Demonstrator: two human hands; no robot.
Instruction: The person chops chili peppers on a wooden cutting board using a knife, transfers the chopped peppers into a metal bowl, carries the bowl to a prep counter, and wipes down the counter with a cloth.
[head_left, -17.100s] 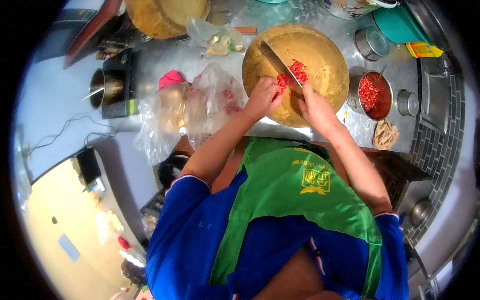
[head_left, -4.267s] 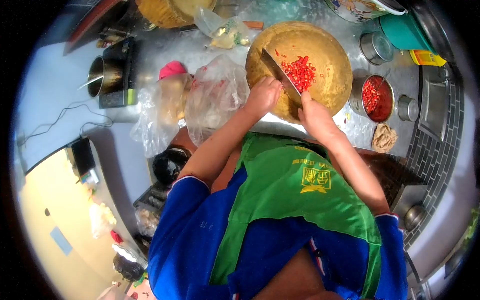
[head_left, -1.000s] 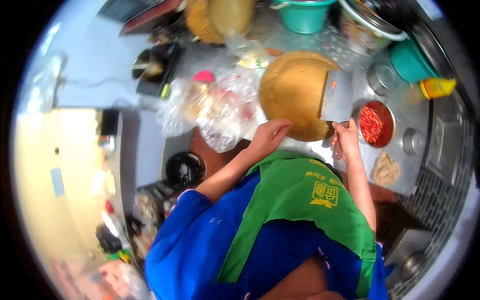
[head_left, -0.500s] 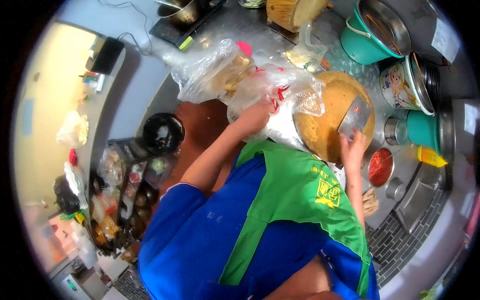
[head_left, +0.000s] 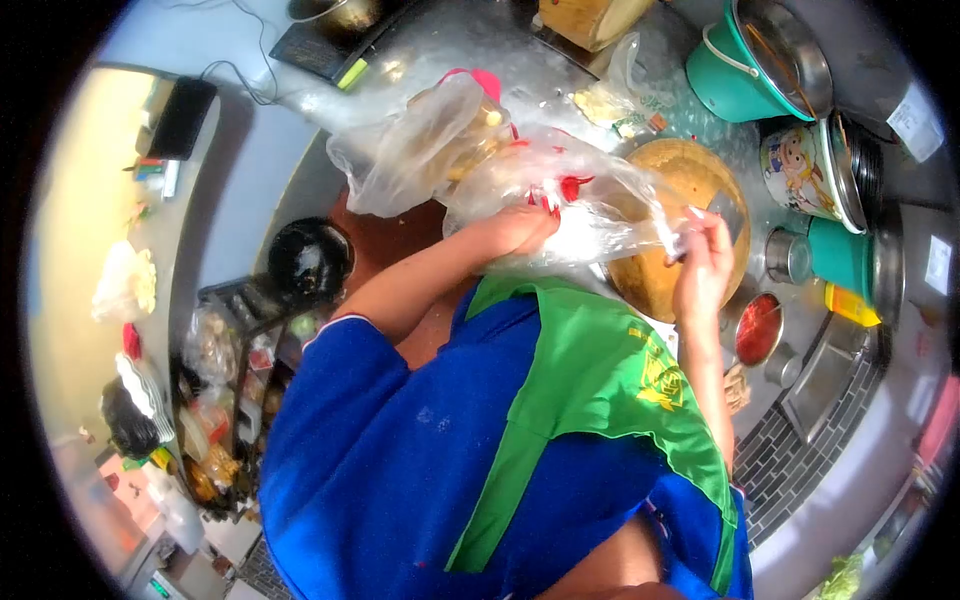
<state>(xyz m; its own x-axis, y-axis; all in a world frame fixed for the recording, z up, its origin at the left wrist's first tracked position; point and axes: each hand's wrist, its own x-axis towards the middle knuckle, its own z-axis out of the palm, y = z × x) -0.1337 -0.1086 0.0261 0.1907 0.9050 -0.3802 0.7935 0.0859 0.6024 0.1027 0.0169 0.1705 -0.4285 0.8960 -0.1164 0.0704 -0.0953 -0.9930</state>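
Observation:
A clear plastic bag (head_left: 625, 190) with red chili peppers (head_left: 572, 187) in it spreads in front of me. My left hand (head_left: 525, 228) is closed on the near side of the bag, red pepper bits showing at its fingertips. With thumb and fingers pinched, my right hand (head_left: 704, 245) draws out the bag's right edge. Behind those fingers, a cleaver (head_left: 728, 213) lies on the round wooden chopping board (head_left: 640, 280). Another clear bag (head_left: 395, 150), holding pale food, sits just left.
Right of the board stand a bowl of red sauce (head_left: 759, 330), a metal cup (head_left: 788, 255) and a yellow packet (head_left: 851, 305). Green buckets (head_left: 722, 72) stand at the back right. A black basin (head_left: 308, 262) is on the left, beside a shelf of bagged goods.
My right hand has let go of the cleaver, which now rests on the board, and has taken the bag's edge, stretching it rightward over the board. My left hand stays at the bag.

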